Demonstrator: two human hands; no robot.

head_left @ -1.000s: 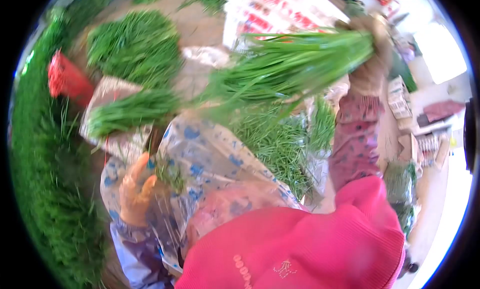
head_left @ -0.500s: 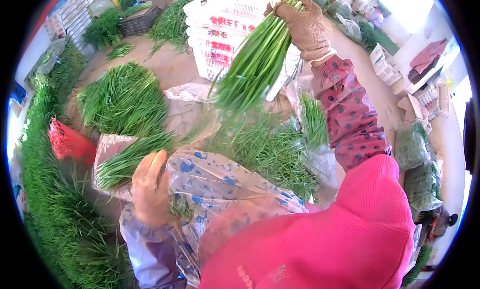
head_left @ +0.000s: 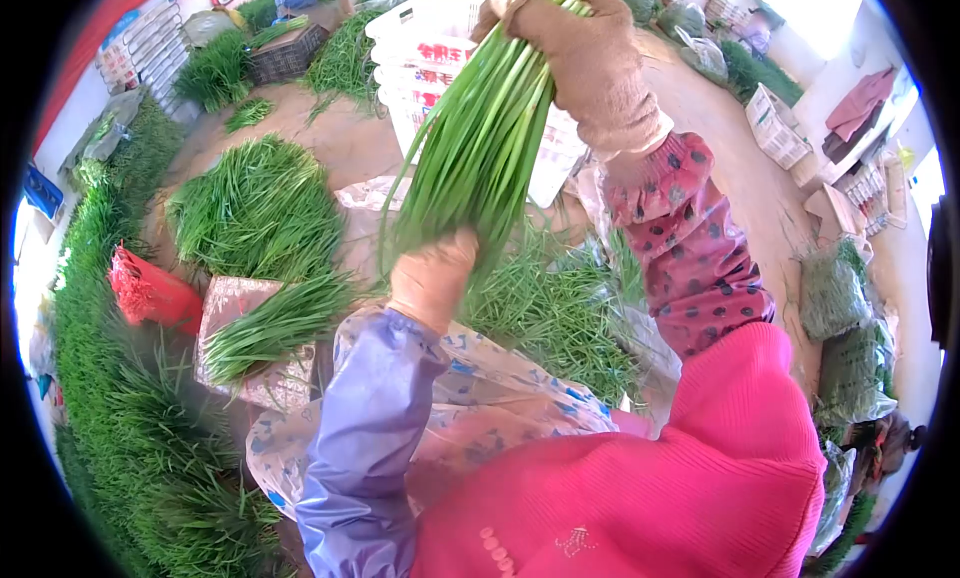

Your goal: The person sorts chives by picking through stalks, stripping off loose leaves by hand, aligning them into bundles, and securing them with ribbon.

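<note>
On brown floor (head_left: 325, 133) | green heap (head_left: 255, 208), crates (head_left: 408, 83) | right grip (head_left: 590, 63): stalks (head_left: 480, 128) clasped | left grip (head_left: 435, 278): unclear

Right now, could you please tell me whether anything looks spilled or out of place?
Yes, loose greens lie in an untidy tangle just beyond the patterned plastic over the lap. Their blades point every way, whereas those in the bunch in the right hand run together.

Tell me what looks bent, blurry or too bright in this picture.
Head view: strong fisheye curving, with black corners; head view: the left grip blurred, as are the lower tips of the chive-like bunch; head view: the bright opening at upper right washed out white.
</note>
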